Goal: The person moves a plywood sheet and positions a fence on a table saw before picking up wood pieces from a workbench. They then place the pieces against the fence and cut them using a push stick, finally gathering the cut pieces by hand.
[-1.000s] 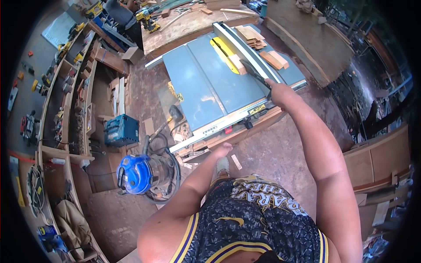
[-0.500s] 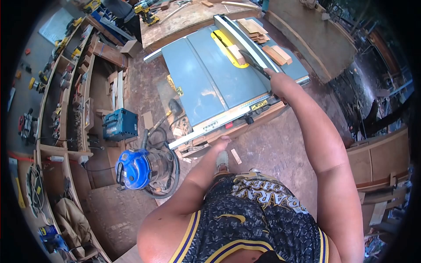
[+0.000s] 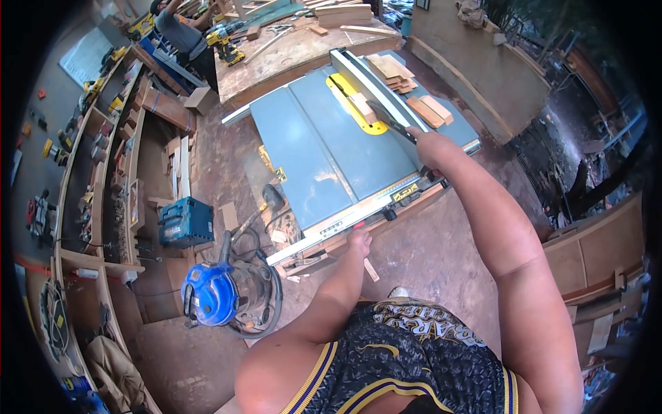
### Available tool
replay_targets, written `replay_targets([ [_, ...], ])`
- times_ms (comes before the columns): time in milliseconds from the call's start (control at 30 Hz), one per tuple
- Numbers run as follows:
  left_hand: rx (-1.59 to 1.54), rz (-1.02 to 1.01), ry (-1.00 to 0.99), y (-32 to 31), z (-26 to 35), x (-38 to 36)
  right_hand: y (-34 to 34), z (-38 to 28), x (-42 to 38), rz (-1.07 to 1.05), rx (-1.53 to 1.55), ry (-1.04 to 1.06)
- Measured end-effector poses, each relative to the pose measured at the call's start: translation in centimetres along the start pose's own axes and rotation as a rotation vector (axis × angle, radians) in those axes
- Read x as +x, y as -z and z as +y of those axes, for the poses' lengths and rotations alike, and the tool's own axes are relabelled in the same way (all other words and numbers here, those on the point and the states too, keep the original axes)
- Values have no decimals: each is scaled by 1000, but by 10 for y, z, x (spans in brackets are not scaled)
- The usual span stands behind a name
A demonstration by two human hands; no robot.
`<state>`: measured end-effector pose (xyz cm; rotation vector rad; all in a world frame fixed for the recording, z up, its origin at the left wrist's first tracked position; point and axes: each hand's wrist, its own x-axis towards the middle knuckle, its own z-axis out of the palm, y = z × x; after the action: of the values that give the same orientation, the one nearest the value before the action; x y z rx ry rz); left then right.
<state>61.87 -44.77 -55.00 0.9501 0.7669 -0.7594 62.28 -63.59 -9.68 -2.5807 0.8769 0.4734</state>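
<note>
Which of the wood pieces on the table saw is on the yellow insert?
The short wood block left of the fence, by the black push stick's tip; the other pieces lie right of the fence.

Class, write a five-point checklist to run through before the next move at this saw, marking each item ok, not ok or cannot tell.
1. Long black push stick held in the right hand, tip at the pale wooden block: ok.
2. Left hand away from the oval yellow insert: ok, it is low by the front rail, near the red switch.
3. Blade stopped: cannot tell.
4. Grey saw table free of loose pieces: not ok, flat wooden pieces lie beyond the long silver fence.
5. Floor underfoot free of scraps: not ok, a thin wooden strip lies there.
</note>
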Motion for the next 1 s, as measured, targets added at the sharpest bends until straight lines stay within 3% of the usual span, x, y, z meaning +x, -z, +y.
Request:
replay_targets([
  [100,-75,29,-27,-16,13,-23,-1,-1,9,-18,-27,17],
  [1000,-157,-72,15,-4,16,-4,19,-36,56,-32,0,51],
])
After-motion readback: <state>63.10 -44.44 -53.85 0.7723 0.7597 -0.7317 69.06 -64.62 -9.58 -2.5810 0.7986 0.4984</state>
